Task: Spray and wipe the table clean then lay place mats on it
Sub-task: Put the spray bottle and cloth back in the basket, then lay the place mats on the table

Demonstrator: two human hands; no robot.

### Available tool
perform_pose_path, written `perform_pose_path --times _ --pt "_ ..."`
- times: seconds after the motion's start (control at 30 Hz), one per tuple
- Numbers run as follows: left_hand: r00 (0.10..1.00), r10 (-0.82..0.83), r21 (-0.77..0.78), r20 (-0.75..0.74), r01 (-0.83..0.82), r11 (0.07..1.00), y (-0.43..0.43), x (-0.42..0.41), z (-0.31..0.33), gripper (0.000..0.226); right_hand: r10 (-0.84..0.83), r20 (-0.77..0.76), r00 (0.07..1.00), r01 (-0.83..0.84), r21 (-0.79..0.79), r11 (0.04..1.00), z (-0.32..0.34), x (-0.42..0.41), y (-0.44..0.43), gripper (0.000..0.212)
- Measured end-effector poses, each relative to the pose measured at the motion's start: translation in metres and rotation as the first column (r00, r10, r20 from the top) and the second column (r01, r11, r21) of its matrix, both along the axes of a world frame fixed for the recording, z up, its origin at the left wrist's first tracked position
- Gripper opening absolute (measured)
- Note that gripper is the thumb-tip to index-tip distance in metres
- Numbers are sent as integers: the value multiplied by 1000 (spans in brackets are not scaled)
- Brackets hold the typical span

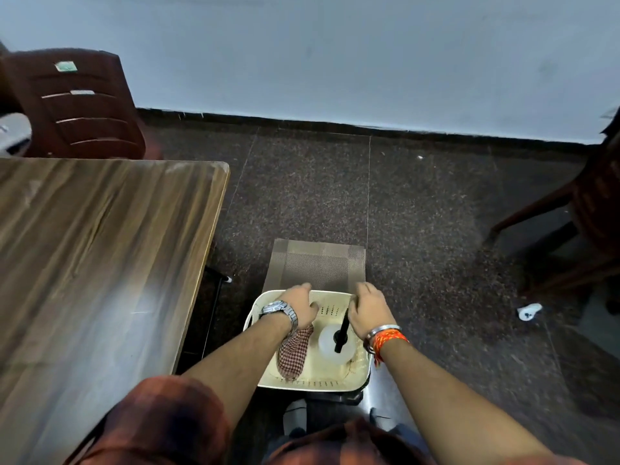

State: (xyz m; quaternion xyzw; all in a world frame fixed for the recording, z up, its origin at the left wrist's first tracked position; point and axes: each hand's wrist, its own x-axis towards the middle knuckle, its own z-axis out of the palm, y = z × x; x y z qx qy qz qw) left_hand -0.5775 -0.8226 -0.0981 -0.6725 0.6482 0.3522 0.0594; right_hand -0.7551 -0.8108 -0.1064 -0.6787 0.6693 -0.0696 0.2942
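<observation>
Both hands down at a cream basket (pixel 303 385), perched on something low just beside the worktop (pixel 100 250), at the person's knees. Left hand (pixel 300 305) reaching over the far rim, fingers bent down toward the near edge of a woven place mat (pixel 318 265); right hand (pixel 367 310) doing the same at the mat's other corner. Fingertips hidden behind the rim and the knuckles, so cannot tell whether either hand is actually closed on the mat or merely resting against it. Mat sticking out past the basket's far side, over the floor, its near end tucked out of sight — probably stowed there to keep it flat and out of the way of the wet things. Whether one mat or a stack, impossible to say.

Inside the basket: a checked cloth (pixel 295 354) lying crumpled on the left, a white spray bottle (pixel 327 344) with a black nozzle on the right, standing upright so nothing leaks. Both untouched for now, close under the wrists.

Worktop bare, wood-grained, with pale smudges near its far corner, so likely not yet cleaned. Judging by that, spraying and wiping should come first; taking hold of the mat now looks more like clearing access or setting it aside than laying it.
</observation>
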Motion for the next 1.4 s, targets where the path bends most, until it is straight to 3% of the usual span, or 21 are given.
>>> perform_pose_path --times 0.2,0.4,0.6,0.7,0.9,1.03,1.23,1.33,1.4 --pt "995 98 -68 2 -98 993 -13 -40 3 60 106 30 994 -105 -27 994 7 -33 -31 41" --pt "956 291 -41 37 -290 956 -17 -112 -4 65 288 8 958 -288 61 956 3 -107 -51 55" --pt "945 319 -39 76 -317 948 -24 -171 0 63 362 -1 932 -361 48 931 -2 -172 -90 53" --pt "939 325 -10 110 -326 945 -29 -180 -1 63 408 8 913 -408 79 910 -7 -178 -107 55" --pt "862 505 -20 40 -504 863 -56 -187 -23 63 544 29 839 -541 157 826 -30 -156 -141 50" --pt "733 680 54 -25 -678 733 -89 -188 -44 56 658 7 753 -641 236 731 -43 -131 -172 52" --pt "536 843 229 37 -826 515 -116 -172 -69 51 803 -37 595 -762 290 579 -44 -80 -229 56" --pt "366 927 342 80 -884 320 -123 -162 -78 62 843 -23 538 -802 293 520 -49 -60 -247 56" --pt "238 966 414 97 -892 179 -130 -155 -90 81 888 -12 460 -839 320 439 -54 -47 -253 59"
